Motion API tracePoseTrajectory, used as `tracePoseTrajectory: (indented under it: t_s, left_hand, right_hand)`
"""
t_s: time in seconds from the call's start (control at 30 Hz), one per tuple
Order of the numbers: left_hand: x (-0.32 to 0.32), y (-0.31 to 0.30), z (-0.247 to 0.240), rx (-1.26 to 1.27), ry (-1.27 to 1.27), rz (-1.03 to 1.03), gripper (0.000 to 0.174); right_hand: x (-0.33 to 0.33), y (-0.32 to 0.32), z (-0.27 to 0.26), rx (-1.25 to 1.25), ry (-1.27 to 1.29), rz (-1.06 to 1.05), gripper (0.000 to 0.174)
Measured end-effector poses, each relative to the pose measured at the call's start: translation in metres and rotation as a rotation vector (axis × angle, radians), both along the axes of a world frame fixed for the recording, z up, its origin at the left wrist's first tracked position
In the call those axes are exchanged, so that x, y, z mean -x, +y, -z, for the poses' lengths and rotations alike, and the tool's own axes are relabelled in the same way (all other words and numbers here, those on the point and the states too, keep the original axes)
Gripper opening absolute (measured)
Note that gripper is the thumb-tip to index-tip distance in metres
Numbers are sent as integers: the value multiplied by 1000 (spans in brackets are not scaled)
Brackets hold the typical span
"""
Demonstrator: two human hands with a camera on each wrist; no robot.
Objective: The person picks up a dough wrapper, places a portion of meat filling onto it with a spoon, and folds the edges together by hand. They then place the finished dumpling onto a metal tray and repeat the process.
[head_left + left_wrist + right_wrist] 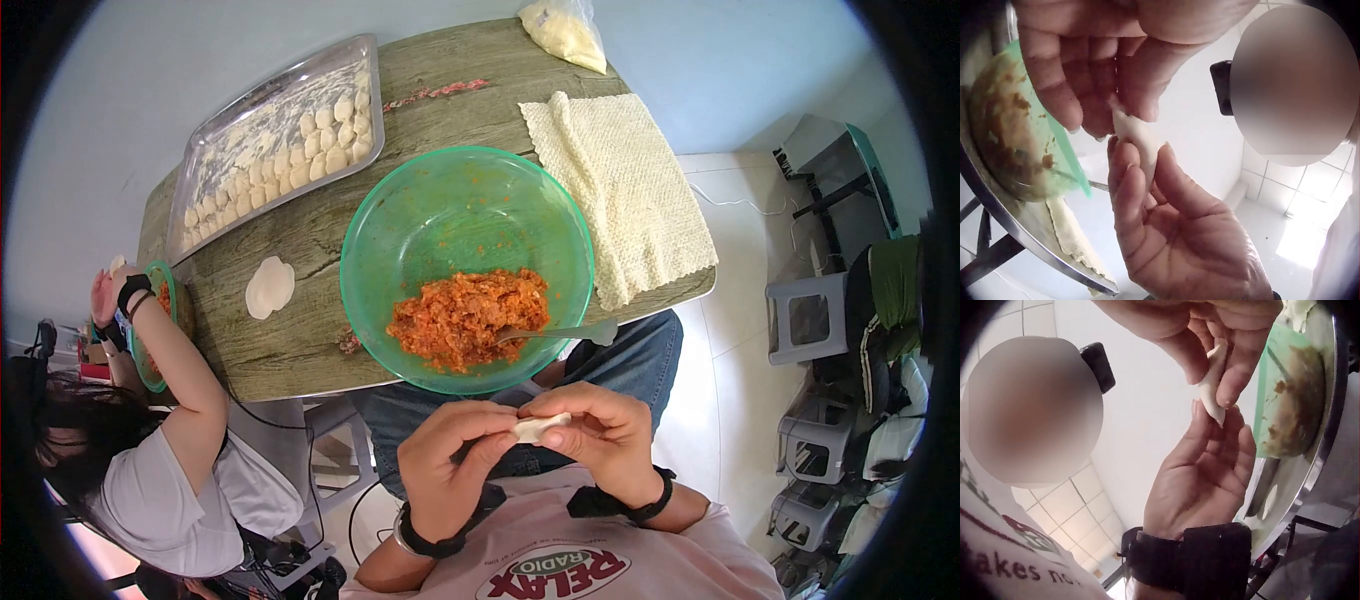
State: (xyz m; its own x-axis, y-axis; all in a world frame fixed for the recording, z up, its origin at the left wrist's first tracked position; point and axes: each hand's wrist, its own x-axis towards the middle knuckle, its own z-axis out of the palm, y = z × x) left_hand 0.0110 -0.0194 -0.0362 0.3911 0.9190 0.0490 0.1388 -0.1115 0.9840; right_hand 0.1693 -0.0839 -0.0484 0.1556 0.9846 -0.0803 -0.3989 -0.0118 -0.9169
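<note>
Between my two hands, above my lap, is a small white dumpling (540,428) with its wrapper folded into a plump, tapered shape. My right hand (608,445) pinches one end between thumb and fingers. At the opposite end, the thumb and fingertips of my left hand (448,468) pinch the dough edge. In the left wrist view the dumpling (1138,139) narrows to a thin tip at the left fingers. Just beyond the hands stands a green bowl (465,185) with orange-red filling (465,315), and a metal spoon (570,332) rests in it.
A round wrapper (270,287) lies on the wooden table (440,90), left of the bowl. Behind it is a floured metal tray (378,100) with rows of dumplings. A cream cloth (625,190) and a bag (565,35) lie right. Another person (180,480) sits at left.
</note>
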Motion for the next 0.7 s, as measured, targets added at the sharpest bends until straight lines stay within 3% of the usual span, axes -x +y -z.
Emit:
tracePoseTrajectory:
  t_s: [0.17, 0.27, 0.33, 0.37, 0.43, 0.53, 0.7]
  left_hand:
    - [1, 2, -2, -53, 31, 28, 13]
    - [2, 2, 0, -59, -9, 46, 21]
    - [3, 3, 0, 71, -102, 85, 46]
    - [4, 4, 1, 70, -103, 85, 46]
    - [4, 8, 3, 105, -236, 327, 74]
    - [-3, 11, -7, 173, -261, 460, 82]
    - [-4, 9, -14, 300, -258, 444, 71]
  right_hand:
    - [-1, -1, -1, 12, -10, -31, 23]
    - [-3, -1, 2, 10, 68, -34, 23]
    - [-4, 0, 0, 4, 154, -38, 23]
    - [-5, 1, -5, 32, 259, -65, 24]
    - [-4, 1, -9, 61, 365, -91, 24]
    - [0, 2, -11, 56, 420, -178, 26]
    - [5, 4, -9, 68, 386, -236, 24]
